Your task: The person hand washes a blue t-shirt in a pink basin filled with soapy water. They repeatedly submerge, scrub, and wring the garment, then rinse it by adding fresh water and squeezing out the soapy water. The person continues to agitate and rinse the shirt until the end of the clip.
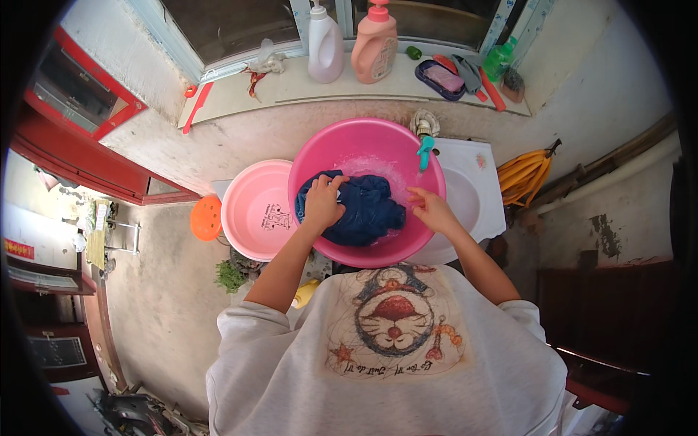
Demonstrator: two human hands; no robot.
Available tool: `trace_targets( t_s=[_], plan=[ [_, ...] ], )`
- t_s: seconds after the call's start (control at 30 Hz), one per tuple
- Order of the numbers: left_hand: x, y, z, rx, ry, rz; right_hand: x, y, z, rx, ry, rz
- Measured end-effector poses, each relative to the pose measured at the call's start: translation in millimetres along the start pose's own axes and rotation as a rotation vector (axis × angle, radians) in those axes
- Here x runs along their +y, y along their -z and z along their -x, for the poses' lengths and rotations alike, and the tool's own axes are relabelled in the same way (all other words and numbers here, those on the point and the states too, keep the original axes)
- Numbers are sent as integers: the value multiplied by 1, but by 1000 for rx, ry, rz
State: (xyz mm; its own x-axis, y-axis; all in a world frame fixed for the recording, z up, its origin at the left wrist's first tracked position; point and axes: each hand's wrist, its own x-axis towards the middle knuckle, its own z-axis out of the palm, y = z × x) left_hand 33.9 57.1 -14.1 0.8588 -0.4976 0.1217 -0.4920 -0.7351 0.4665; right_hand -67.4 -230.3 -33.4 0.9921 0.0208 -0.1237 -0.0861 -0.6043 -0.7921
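A wet dark blue garment (362,210) lies bunched in a large bright pink plastic basin (349,136), with foamy water (376,166) behind it. My left hand (324,201) rests on the garment's left part, its fingers bent into the cloth and the thumb apart from them. Over the basin's right side hovers my right hand (433,211), fingers spread and holding nothing, just right of the cloth. A teal-handled tap (425,150) reaches over the basin's back right rim, above my right hand. Most of the garment's underside is hidden.
A pale pink basin (253,218) stands at the left, beside an orange plastic strainer (206,218). Beneath the big basin shows a white sink (463,196). Yellow gloves (526,174) hang at the right. The sill holds detergent bottles (376,46) and a soap dish (441,79).
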Motion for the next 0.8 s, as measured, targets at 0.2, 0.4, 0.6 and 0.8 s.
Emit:
trace_targets(
  t_s=[0.2, 0.4, 0.6, 0.8],
  plan=[
    [32, -46, 21, -288, -50, -408, -35, 39, -44, 698, 154, 396],
    [26, -57, 15, -329, -47, -473, -28, 3, -88, 712, -103, 408],
    [24, -58, 17, -284, -59, -439, -21, 5, -90, 699, -185, 409],
    [23, -58, 16, -281, -48, -423, -14, 13, -84, 615, -119, 391]
  ],
)
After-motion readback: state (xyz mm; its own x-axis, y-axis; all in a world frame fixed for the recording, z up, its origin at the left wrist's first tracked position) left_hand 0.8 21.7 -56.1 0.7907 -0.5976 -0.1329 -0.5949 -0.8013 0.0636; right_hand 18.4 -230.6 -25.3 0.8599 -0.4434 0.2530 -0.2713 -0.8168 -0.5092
